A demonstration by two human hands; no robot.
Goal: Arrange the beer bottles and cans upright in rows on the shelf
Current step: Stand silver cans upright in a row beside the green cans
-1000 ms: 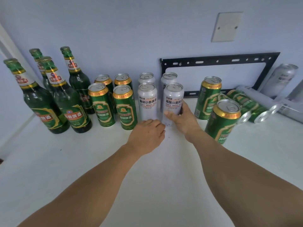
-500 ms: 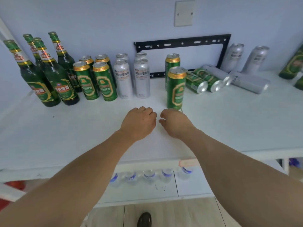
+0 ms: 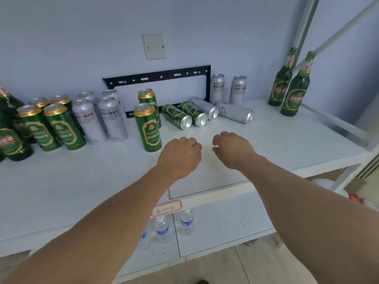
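Note:
My left hand (image 3: 180,154) and my right hand (image 3: 232,149) hover side by side over the white shelf (image 3: 287,144), fingers loosely curled, holding nothing. Just left of my left hand stands an upright green can (image 3: 148,128), another green can (image 3: 149,101) behind it. Further left stand rows of green cans (image 3: 51,128) and silver cans (image 3: 102,119), with green bottles (image 3: 11,128) at the left edge. Beyond my hands lie two green cans (image 3: 184,116) and two silver cans (image 3: 234,112) on their sides. Two silver cans (image 3: 227,90) lean at the back wall. Two green bottles (image 3: 291,85) stand at the far right.
A black metal bracket (image 3: 158,75) leans against the wall behind the cans, under a white wall plate (image 3: 154,46). A labelled lower shelf (image 3: 221,224) holds small water bottles (image 3: 164,226). A white frame post (image 3: 307,27) rises at the right.
My right hand let go of the silver can and both hands pulled back from the rows. The view swung right, bringing the right end of the shelf and its two bottles into sight.

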